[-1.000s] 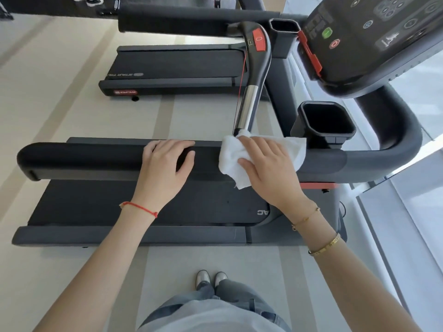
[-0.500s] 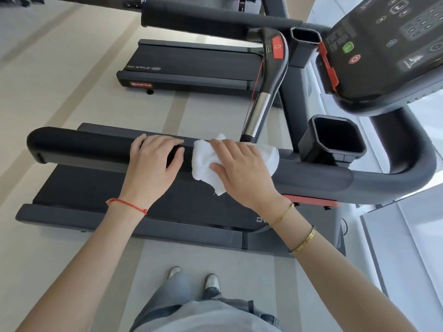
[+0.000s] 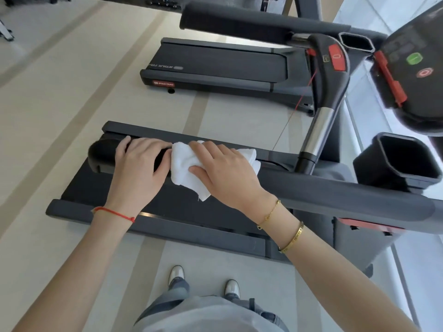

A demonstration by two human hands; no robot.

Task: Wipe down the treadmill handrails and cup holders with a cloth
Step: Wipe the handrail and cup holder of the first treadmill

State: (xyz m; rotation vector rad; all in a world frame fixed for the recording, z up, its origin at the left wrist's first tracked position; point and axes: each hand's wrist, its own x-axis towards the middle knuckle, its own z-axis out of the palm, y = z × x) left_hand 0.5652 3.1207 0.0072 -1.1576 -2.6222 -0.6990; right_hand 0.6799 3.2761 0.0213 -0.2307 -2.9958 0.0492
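Observation:
A thick black handrail [image 3: 323, 195] runs across the view from its rounded free end at the left toward the console at the right. My right hand [image 3: 227, 171] presses a white cloth [image 3: 184, 164] flat onto the rail, fingers spread over it. Close to the rail's free end, my left hand [image 3: 141, 161] is wrapped over the top of the rail, touching the cloth's left edge. A square black cup holder [image 3: 402, 161] sits at the right, beside the rail. A second cup holder [image 3: 357, 43] shows at the far side of the console.
The console [image 3: 414, 65] with red and green buttons hangs at the upper right. A chrome and black centre grip [image 3: 321, 130] with a red stop button rises behind the rail. The treadmill belt [image 3: 143, 202] lies below my hands. Another treadmill [image 3: 215, 65] stands beyond. My shoes [image 3: 176, 275] stand on the floor.
My right hand has slid the cloth leftward along the rail, toward its free end. My left hand has also shifted left along the rail, and the cloth now touches it.

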